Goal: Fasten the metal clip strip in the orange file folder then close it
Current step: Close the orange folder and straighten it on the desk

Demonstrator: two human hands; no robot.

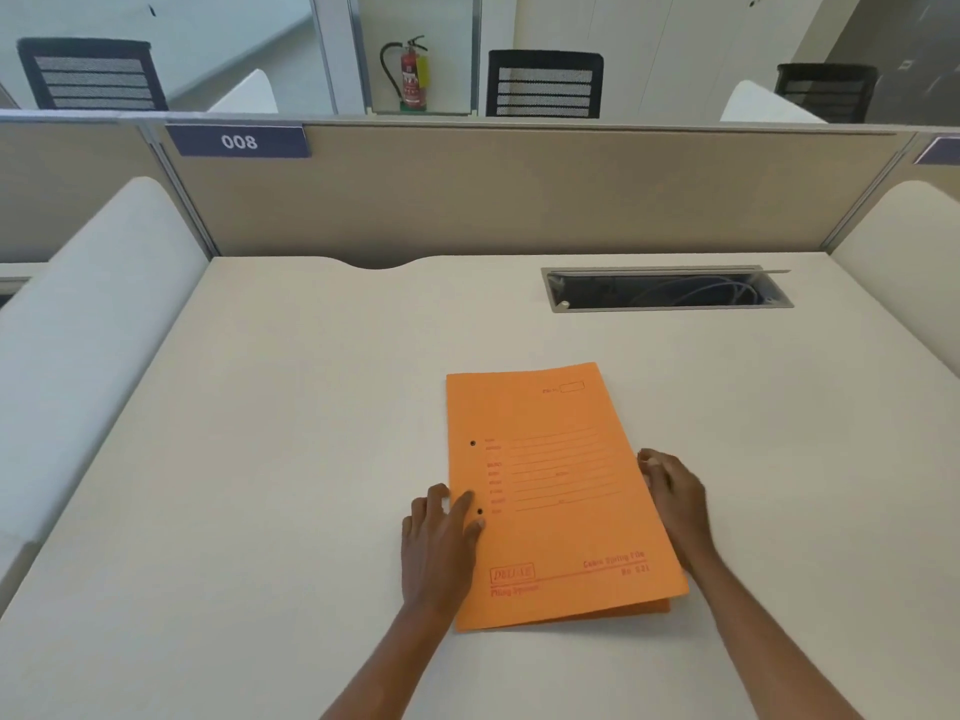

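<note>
An orange file folder [558, 491] lies shut on the white desk [291, 433], its printed cover up and two punched holes near its left edge. My left hand [441, 543] rests flat on the folder's left edge, fingers spread over the lower hole. At the folder's right edge, my right hand [675, 498] has its fingertips touching the cover's rim. The cover stands slightly raised at the lower right corner. The metal clip strip is hidden inside the folder.
A cable slot [667, 288] with its lid raised opens in the desk at the back right. A beige partition [519, 194] with a "008" label closes the back. Padded white side dividers [98, 309] flank the desk.
</note>
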